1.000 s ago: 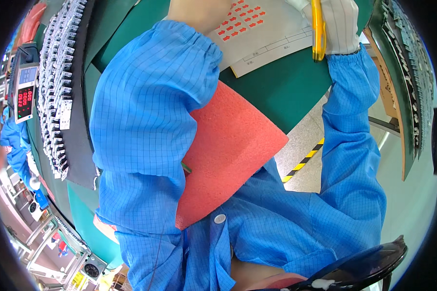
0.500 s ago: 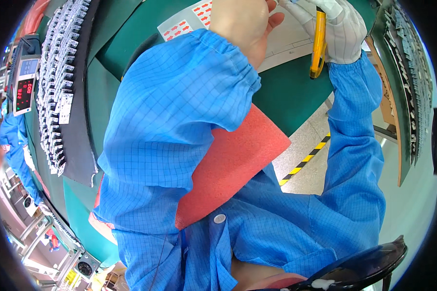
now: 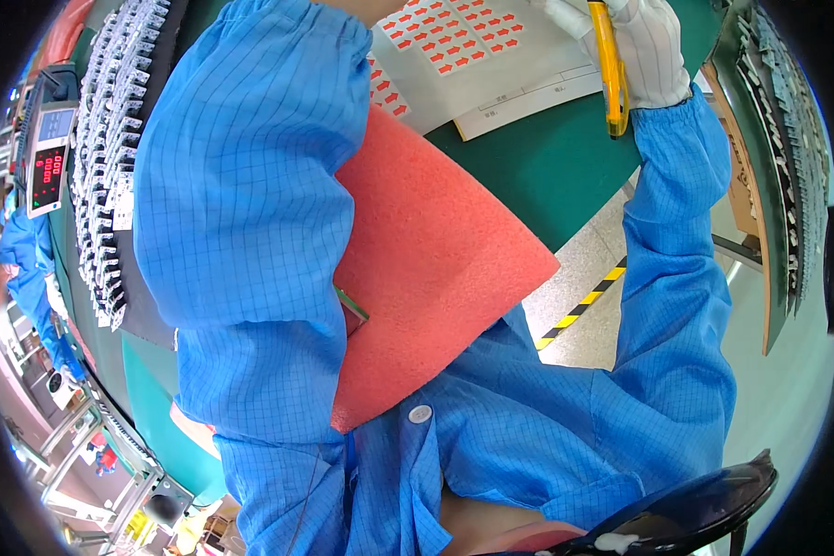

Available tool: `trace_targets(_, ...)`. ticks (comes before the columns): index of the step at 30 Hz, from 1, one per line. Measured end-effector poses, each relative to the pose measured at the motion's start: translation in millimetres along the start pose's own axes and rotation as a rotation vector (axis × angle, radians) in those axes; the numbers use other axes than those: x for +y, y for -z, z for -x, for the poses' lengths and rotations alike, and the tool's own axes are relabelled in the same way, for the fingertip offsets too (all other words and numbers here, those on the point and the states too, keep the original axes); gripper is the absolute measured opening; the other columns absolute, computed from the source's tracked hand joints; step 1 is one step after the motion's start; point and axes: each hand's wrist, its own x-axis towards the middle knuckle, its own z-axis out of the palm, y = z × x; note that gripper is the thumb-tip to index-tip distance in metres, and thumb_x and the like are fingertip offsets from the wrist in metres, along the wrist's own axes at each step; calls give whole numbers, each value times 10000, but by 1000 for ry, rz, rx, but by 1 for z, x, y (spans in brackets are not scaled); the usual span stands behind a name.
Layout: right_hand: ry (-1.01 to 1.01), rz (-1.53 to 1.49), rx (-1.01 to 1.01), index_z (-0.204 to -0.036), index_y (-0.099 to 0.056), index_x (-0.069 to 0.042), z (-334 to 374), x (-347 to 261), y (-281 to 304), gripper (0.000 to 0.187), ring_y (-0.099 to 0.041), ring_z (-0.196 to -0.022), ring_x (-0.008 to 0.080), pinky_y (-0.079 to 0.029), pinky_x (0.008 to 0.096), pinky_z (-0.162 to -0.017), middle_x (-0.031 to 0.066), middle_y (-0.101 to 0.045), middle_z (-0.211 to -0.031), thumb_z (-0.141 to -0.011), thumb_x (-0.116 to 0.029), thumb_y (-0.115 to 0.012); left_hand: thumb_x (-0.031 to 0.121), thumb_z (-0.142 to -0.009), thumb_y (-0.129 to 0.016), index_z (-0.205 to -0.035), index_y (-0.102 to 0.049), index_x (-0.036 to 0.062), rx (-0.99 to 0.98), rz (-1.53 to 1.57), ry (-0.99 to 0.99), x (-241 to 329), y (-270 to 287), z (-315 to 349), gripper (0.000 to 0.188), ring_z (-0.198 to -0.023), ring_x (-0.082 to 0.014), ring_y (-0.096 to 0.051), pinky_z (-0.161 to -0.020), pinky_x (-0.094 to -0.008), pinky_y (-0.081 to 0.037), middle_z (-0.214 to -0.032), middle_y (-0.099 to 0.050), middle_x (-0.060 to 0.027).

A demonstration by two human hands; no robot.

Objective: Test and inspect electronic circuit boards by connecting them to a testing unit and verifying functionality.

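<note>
My right hand [image 3: 650,56], in a white striped glove, is closed around a yellow utility knife [image 3: 612,74] at the upper right. Part of that glove lies over a white printed sheet [image 3: 537,88]. Label sheets with rows of red arrows [image 3: 449,42] rest on the table at the top, beside it. My left arm in a blue sleeve reaches up at the left; only a strip of bare wrist [image 3: 366,7] shows, and the fingers are beyond the top edge. Under this sleeve lies a pink foam sheet [image 3: 445,259], with a small green-edged piece [image 3: 352,310] peeking out on it.
Rows of small metal parts [image 3: 111,139] stand on a black sheet at the left, next to a scale with a red display [image 3: 48,171]. Upright boards [image 3: 755,185] line the right side. The green tabletop [image 3: 528,176] ends above a floor with striped tape [image 3: 584,306].
My left arm has swung left and up, taking the hand out of view and uncovering the arrow labels and more pink foam. The right hand with the knife has shifted slightly up.
</note>
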Motion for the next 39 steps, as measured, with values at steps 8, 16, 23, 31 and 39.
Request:
trace_targets(8, -189, 756, -545, -935, -605, -121, -26, -49, 16, 234, -645, -823, 295, -468, 345, -892, 81, -672, -975, -734, -70, -714, 101, -829, -579, -835, -584, 2, -65, 45, 55, -2, -14, -4, 100, -887, -333, -545, -796, -381, -436, -859, -589, -163)
trace_targets(16, -144, 768, -527, -926, -620, -126, -27, -49, 13, 230, -650, -812, 288, -480, 332, -863, 78, -677, -961, -726, -81, -724, 123, -846, -556, -859, -588, 3, -173, 24, 148, -1, -13, -4, 125, -890, -337, -560, -782, -387, -442, -870, -600, -176)
trace_targets(23, -213, 778, -537, -898, -635, -122, -23, -50, 14, 193, -651, -778, 280, -507, 334, -711, 75, -680, -927, -730, -133, -731, 132, -862, -544, -890, -574, 12, -195, 27, 200, 6, -11, -3, 127, -852, -354, -569, -753, -402, -447, -856, -600, -189)
trace_targets(31, 63, 74, -22, -902, -642, -105, -3, -17, 17, 203, -647, -749, 282, -507, 340, -692, 81, -677, -888, -730, -158, -736, 125, -861, -560, -892, -560, 9, -118, 100, 124, 8, -14, -9, 120, -817, -365, -575, -717, -403, -454, -830, -601, -195)
trace_targets(39, -128, 705, -501, -888, -642, -97, -24, -44, 3, 205, -655, -775, 276, -512, 327, -685, 83, -680, -892, -714, -125, -747, 131, -851, -579, -882, -566, -5, -175, 131, 236, 3, -1, 4, 140, -794, -367, -589, -688, -405, -460, -828, -613, -202)
